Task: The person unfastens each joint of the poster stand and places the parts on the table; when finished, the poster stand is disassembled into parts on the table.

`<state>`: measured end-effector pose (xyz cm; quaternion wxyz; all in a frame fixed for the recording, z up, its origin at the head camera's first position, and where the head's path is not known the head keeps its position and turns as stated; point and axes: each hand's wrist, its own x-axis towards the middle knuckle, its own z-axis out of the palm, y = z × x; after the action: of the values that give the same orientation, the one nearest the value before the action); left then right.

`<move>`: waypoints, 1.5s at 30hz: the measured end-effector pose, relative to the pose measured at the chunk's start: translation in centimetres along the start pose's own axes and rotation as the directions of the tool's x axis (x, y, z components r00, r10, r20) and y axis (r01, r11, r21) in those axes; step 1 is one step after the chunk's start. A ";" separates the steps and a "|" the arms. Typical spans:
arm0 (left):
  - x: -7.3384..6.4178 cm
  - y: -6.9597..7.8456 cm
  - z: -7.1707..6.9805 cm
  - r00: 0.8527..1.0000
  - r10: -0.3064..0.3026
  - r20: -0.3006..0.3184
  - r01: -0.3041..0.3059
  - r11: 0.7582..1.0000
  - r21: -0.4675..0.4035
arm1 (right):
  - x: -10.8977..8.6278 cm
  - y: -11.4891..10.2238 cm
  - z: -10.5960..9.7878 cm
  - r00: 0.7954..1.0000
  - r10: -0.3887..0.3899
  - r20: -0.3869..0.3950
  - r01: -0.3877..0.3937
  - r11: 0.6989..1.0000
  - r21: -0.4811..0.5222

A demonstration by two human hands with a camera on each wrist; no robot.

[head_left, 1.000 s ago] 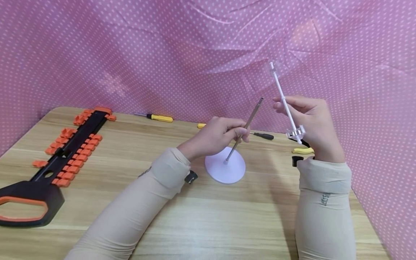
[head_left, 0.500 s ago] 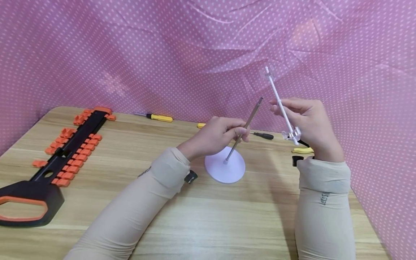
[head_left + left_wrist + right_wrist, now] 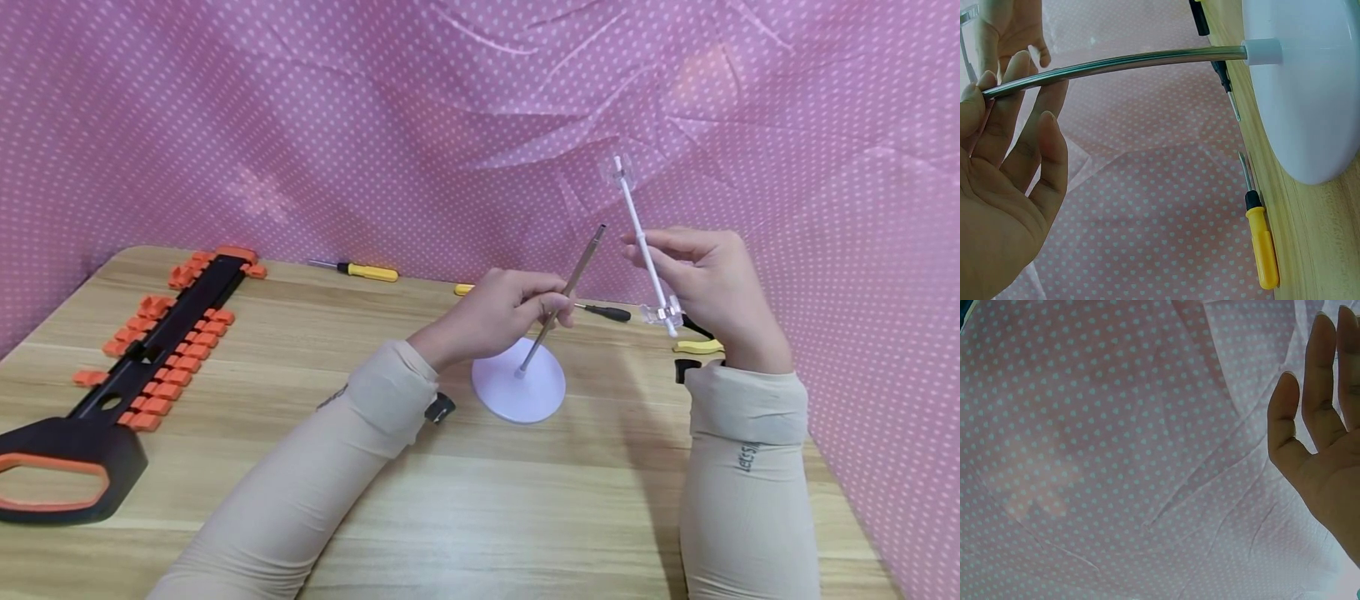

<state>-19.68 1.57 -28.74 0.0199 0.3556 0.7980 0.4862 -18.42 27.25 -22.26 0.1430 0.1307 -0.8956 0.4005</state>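
Left hand (image 3: 504, 312) — pinching a metal pole (image 3: 581, 267), white base (image 3: 517, 402) on the table (image 3: 480, 517) below that grip. Right hand (image 3: 723, 279) — I believe pinching a white rod (image 3: 632, 204), contact partly hidden from me; clear clips (image 3: 663, 314) above and below its grip, rod apart from pole.

Backdrop cloth (image 3: 337, 125): pink, small pale hearts, creased; hung behind and along both sides.
Table (image 3: 585, 525): light wood grain, far left corner rounded.
Light: pale sheen (image 3: 465, 500) across near surface.
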 end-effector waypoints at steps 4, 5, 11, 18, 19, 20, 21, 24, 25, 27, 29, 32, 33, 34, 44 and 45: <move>0.0 0.0 0.0 1.000 0.001 0.002 -0.001 1.000 -0.003 | 0.1 0.3 0.1 1.000 -0.015 0.005 0.015 1.000 -0.024; 0.0 0.0 0.0 1.000 0.001 0.004 -0.001 1.000 -0.004 | 0.1 0.3 0.1 1.000 -0.020 0.006 0.020 0.999 -0.028; 0.0 0.0 0.0 1.000 0.002 0.011 -0.002 1.000 0.001 | 0.2 0.4 0.1 1.000 -0.015 0.022 0.017 0.997 -0.079; 0.1 -0.1 0.0 1.000 -0.001 0.011 0.001 1.000 0.005 | 0.3 0.4 0.1 0.998 0.032 0.049 -0.025 0.991 -0.132; 0.1 -0.1 0.0 1.000 0.000 0.010 0.000 1.000 0.004 | 0.3 0.4 0.1 0.998 0.040 0.056 -0.032 0.989 -0.142; 0.0 -0.1 0.0 1.000 0.002 0.009 -0.002 1.000 0.005 | 0.3 0.4 0.1 0.997 0.049 0.063 -0.039 0.988 -0.152; 0.1 -0.1 0.0 1.000 0.002 0.009 -0.002 1.000 0.006 | 0.3 0.4 0.1 0.996 0.055 0.069 -0.043 0.986 -0.164; 0.1 0.0 -0.1 1.000 0.002 0.008 -0.003 1.000 0.006 | 0.3 0.4 0.0 0.994 0.070 0.089 -0.051 0.978 -0.201; 0.1 0.0 -0.1 1.000 0.002 0.008 -0.002 1.000 0.008 | 0.3 0.4 0.0 0.993 0.073 0.097 -0.051 0.976 -0.212; 0.1 0.0 -0.1 1.000 -0.003 0.008 0.003 1.000 0.011 | 0.4 0.4 0.0 0.990 0.079 0.112 -0.053 0.973 -0.223; 0.1 0.0 -0.1 1.000 -0.009 0.010 0.009 1.000 0.011 | 0.5 0.4 0.1 0.988 0.087 0.130 -0.056 0.973 -0.225; 0.1 0.1 -0.1 1.000 -0.013 0.012 0.013 1.000 0.013 | 0.5 0.4 0.1 0.986 0.084 0.143 -0.048 0.971 -0.235; 0.1 0.1 -0.1 1.000 -0.013 0.012 0.013 1.000 0.013 | 0.5 0.4 0.1 0.986 0.079 0.144 -0.042 0.969 -0.245; 0.1 0.1 -0.1 1.000 -0.012 0.011 0.012 1.000 0.014 | 0.5 0.5 0.1 0.986 0.074 0.147 -0.036 0.968 -0.249; 0.1 0.1 -0.1 1.000 -0.017 0.011 0.017 1.000 0.008 | 0.5 0.7 0.1 0.979 0.072 0.192 -0.013 0.957 -0.288; 0.1 0.1 -0.1 1.000 -0.017 0.011 0.016 1.000 0.008 | 0.5 0.7 0.2 0.978 0.073 0.194 -0.013 0.956 -0.294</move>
<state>-19.77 1.61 -28.61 0.0268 0.3517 0.8028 0.4808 -19.16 27.50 -22.64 0.0599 0.1287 -0.9573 0.2517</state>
